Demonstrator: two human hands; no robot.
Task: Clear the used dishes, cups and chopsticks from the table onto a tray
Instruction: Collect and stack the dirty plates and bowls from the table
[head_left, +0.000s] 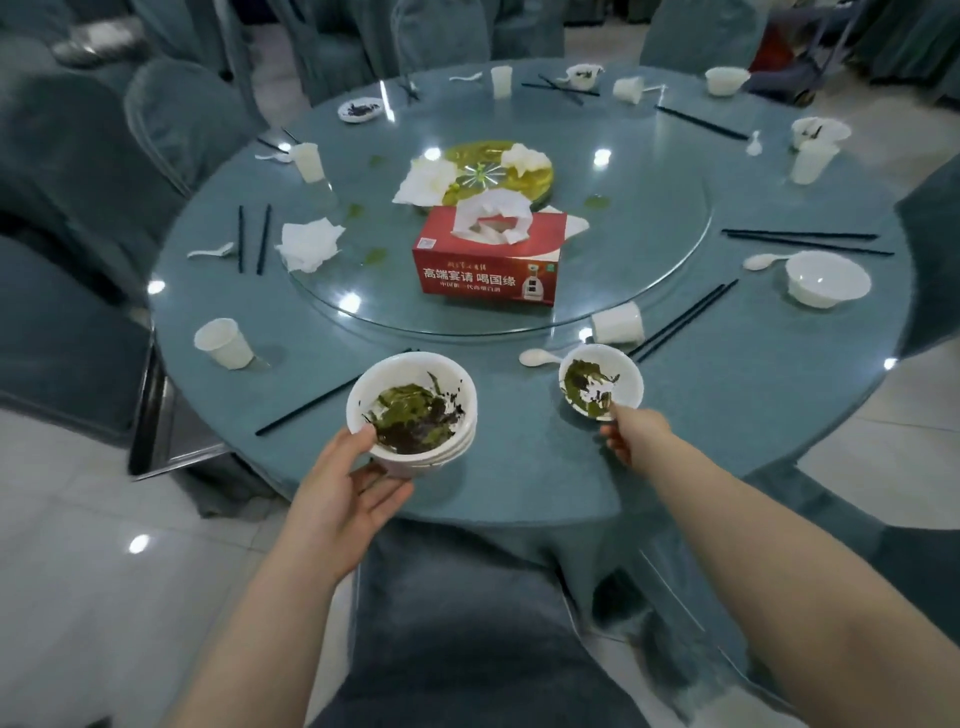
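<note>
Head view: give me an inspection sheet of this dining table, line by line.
Surface: round teal-clothed table with glass turntable, green smears.
Job's things: stack of soiled white bowls; soiled white bowl; clean white bowl; black chopsticks; tipped white cup.
Clutter: red tissue box; crumpled white napkin.
Grippers: left hand holds the stack; right hand pinches the single bowl's rim.
Cables: nothing seen.
Surroundings: teal-covered chairs; no tray seen.
</note>
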